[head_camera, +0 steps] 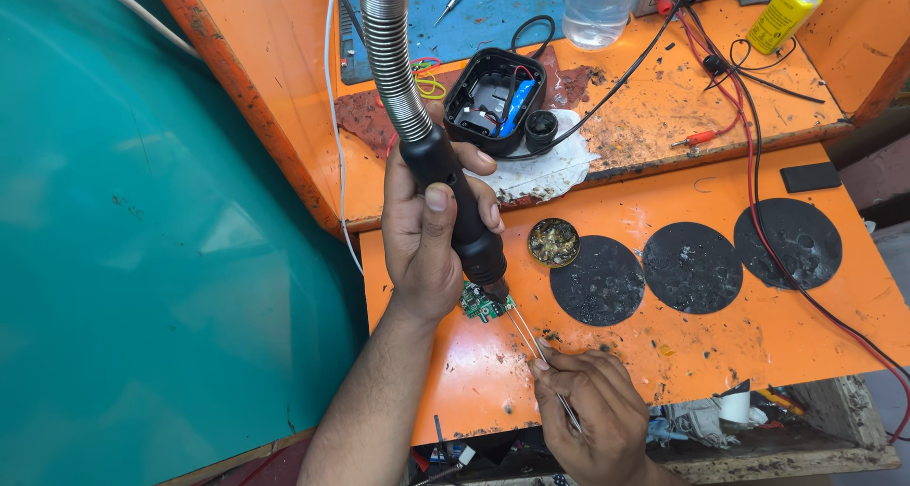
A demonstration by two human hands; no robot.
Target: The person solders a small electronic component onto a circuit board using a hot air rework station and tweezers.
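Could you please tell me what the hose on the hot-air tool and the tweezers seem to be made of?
The ribbed silver hose looks like flexible corrugated metal, shiny, judging by its bright ringed coils. The thin silver tweezers appear to be bare polished steel: narrow, pale and reflective.

Orange tabletop (pixel 758 344), stained and scorched, fills centre to 3 o'clock. Raised orange shelf (pixel 664 107) at 12 to 2 o'clock, blue mat (pixel 493 12) at 12. Large teal curved panel (pixel 142 258) covers 7 to 11 o'clock. Worn wooden ledge (pixel 815 448) at 5 o'clock. Even, bright light.
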